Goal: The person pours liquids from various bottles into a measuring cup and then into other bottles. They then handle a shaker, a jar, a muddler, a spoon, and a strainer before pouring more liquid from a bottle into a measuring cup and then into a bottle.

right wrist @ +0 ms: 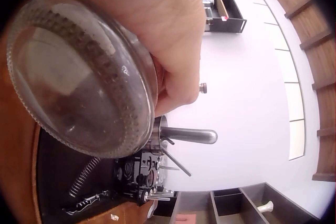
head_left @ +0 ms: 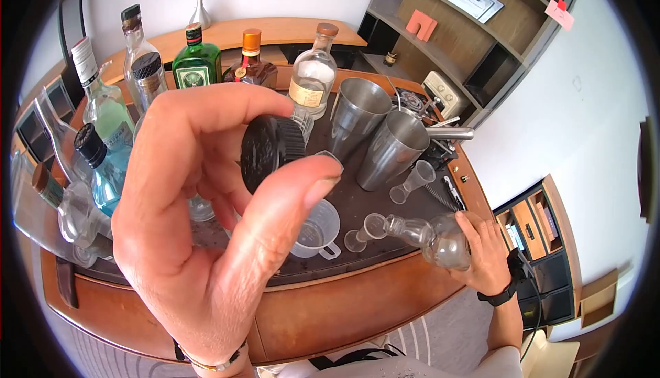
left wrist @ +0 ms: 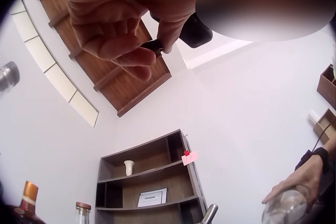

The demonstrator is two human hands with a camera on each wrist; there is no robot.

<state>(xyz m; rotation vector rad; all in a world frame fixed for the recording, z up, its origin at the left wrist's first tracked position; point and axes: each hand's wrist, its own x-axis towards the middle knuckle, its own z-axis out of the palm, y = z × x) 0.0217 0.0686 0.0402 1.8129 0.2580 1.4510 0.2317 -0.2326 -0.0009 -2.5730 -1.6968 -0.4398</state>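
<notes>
My left hand is raised close to the head camera, pinching a black ridged screw cap between thumb and forefinger. Lower right, my right hand grips a clear glass bottle around its body. The bottle is tipped far over, neck to the left. Its mouth is right at the rim of a clear double-ended jigger on the bar mat. In the right wrist view the bottle's textured base faces the camera. A clear measuring cup sits left of the jigger, partly behind my left hand.
Two metal shaker tins and a second jigger stand behind the tipped bottle. Several bottles line the left and back, among them a green bottle and a blue bottle. The wooden table edge curves in front.
</notes>
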